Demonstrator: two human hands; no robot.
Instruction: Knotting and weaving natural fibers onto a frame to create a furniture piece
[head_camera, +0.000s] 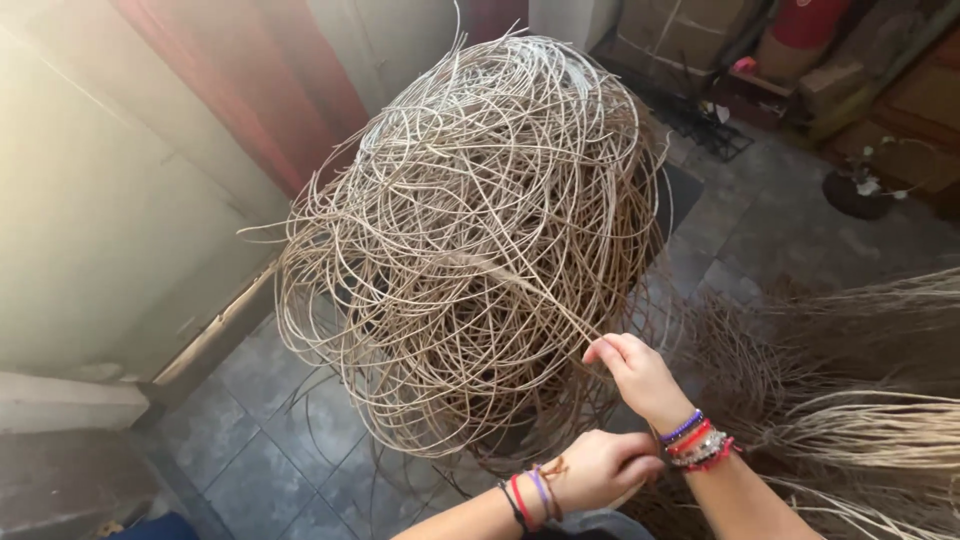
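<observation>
Clearly the right hand (640, 375) pinches one rattan strand (540, 290) running up-left from its grip into the tangled rattan coil (470, 240); the left hand (600, 468), below, is fisted, contents hidden. Best drawn slowly, following the strand's curve, lest it snag.

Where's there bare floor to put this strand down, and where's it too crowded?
Free: grey floor tiles between the pale wall and the tangled cane coil, and tiles beyond the coil toward the small dark pot. Crowded: around the right hand and left hand, hemmed by the coil and fibre bundles.
</observation>
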